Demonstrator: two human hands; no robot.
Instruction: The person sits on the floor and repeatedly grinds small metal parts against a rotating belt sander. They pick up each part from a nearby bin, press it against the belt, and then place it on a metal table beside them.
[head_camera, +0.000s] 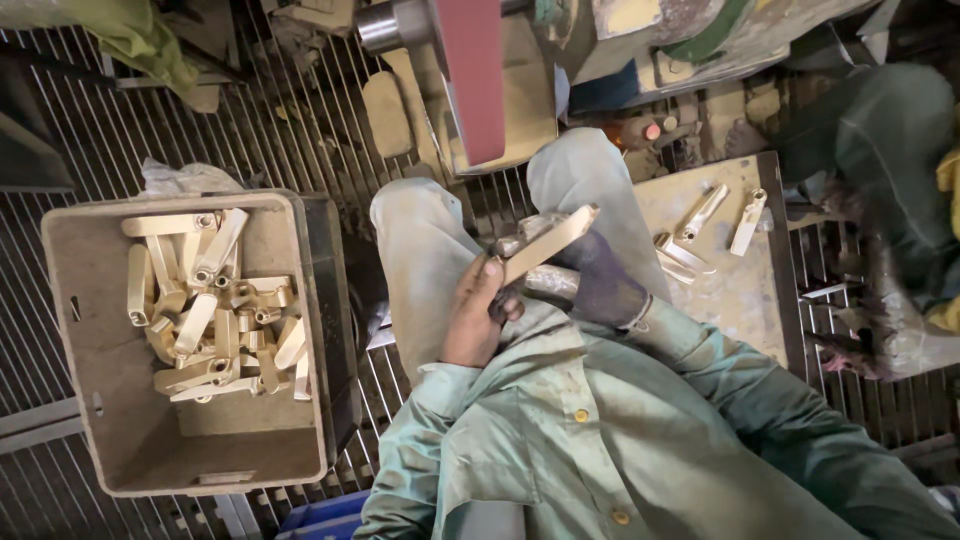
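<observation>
I hold a long pale brass lever piece (548, 240) over my lap, tilted up to the right. My bare left hand (473, 318) pinches its lower end with thumb and fingers. My right hand (600, 285), in a dark glove, wraps around it from below and behind, with a second metal part partly hidden in the palm. Both knees in grey trousers lie under the hands.
A worn tan crate (85, 330) at my left holds several similar brass pieces (215, 310). A board (735, 290) at my right carries a few more pieces (700, 215). A red sanding belt (470, 80) stands ahead over a metal grate floor (300, 130). Dark green cloth (880, 150) lies at far right.
</observation>
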